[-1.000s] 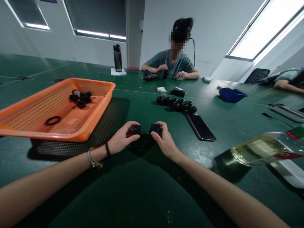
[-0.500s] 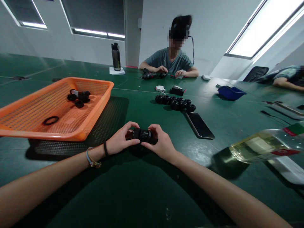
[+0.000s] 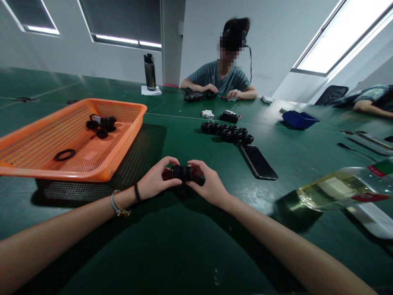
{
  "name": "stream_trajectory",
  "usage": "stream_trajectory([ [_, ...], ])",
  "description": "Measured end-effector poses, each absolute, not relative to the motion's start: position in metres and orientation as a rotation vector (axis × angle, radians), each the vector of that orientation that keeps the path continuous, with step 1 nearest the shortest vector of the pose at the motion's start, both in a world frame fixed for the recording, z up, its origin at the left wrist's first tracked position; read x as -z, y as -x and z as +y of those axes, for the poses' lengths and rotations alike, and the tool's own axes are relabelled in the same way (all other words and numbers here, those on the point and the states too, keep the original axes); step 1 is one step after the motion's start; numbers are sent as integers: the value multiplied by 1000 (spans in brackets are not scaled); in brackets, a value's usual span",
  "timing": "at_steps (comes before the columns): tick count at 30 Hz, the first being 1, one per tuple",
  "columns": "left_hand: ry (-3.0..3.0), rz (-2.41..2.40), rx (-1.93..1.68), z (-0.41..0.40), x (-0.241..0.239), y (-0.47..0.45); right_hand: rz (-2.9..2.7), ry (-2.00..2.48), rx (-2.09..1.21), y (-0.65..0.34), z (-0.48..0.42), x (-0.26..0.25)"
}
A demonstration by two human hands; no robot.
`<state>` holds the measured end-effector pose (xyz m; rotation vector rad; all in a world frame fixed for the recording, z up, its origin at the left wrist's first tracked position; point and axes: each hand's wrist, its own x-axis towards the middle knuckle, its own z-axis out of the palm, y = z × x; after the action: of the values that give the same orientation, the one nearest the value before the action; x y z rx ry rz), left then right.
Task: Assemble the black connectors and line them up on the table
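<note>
My left hand (image 3: pixel 156 180) and my right hand (image 3: pixel 207 184) meet over the green table (image 3: pixel 184 246), both closed on one short black cylindrical part (image 3: pixel 183 173) held between them. The left fingers pinch its left end and the right fingers wrap its right end. A row of similar black round parts (image 3: pixel 227 133) lies further back on the table. More black parts (image 3: pixel 101 124) and a black ring (image 3: pixel 64 155) lie in the orange mesh basket (image 3: pixel 119 159) to my left.
A black phone (image 3: pixel 258 162) lies flat right of centre. A clear bottle (image 3: pixel 340 188) lies on its side at the right. A blue tray (image 3: pixel 299 120) and a dark flask (image 3: pixel 150 73) stand further back. Another person sits opposite, with a tool and small parts before them; someone's arm rests far right.
A second ago my hands held two separate black pieces a little apart. They have come together, and both hands now grip one joined black part.
</note>
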<state>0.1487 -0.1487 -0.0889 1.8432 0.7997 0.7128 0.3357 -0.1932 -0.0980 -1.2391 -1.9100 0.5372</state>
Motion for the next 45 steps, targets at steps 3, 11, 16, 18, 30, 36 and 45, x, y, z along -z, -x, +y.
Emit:
stream_trajectory([
  [3,-1875,761,-747,-146,90,-149,-1905,1239,-547,-336,-194,97],
  [11,-1907,742,-741,-143,93,-147,-1864,1275,-611,-335,-193,93],
  [16,-1909,728,-722,-142,94,-146,-1837,1296,-650,-335,-192,94],
  [18,-1925,734,-731,-142,95,-146,-1834,1298,-663,-335,-192,94],
  [30,-1796,751,-690,-144,92,-147,-1925,1310,-626,-336,-195,97],
  [36,-1791,758,-686,-143,93,-147,-1964,1347,-386,-337,-194,97],
  [45,-1858,762,-682,-143,92,-146,-1983,1301,-328,-336,-193,103],
])
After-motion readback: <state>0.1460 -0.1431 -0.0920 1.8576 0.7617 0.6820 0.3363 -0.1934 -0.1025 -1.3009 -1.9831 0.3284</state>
